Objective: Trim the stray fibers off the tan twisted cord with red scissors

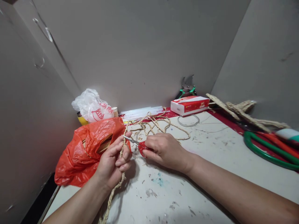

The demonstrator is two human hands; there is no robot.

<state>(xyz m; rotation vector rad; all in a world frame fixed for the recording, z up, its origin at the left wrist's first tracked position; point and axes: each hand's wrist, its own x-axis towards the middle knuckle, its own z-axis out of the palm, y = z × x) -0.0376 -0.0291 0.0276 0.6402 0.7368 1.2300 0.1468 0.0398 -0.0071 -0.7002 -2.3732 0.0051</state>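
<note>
Already braided, the rope point(122, 178) is held in the left hand point(114, 165) above the surface point(173, 196); scissors point(142, 148) are gripped in the right hand point(168, 152), blades at it; trimming is judged unfinished.

White plastic bag point(90, 104) at rear left of worktop point(207, 143); 1 red-and-white pack point(190, 105) just in front of green-handled cutters point(187, 85); green loop point(246, 141) at right.

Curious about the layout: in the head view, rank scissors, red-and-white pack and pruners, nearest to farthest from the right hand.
1. Scissors: in the right hand.
2. Red-and-white pack: beyond the hand.
3. Pruners: behind the pack.
</note>
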